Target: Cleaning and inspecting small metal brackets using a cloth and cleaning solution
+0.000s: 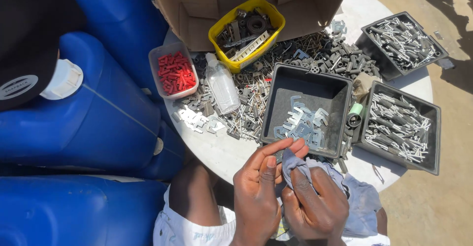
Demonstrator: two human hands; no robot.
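Drums point(93, 113) of blue plastic crowd our left; beside them the round white table point(231, 152) carries a black tray point(276, 103) of flat metal clips point(303, 123). Below its edge our left hand point(258, 187) and right hand point(313, 201) both pinch a grey-blue cloth point(359, 201) — fingers pressed together on its bunched corner.

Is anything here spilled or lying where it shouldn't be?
Yes: a clear plastic bottle lies on its side atop a loose heap of screws and metal parts spread over the round white table, outside the trays. Both hands hold a grey cloth.
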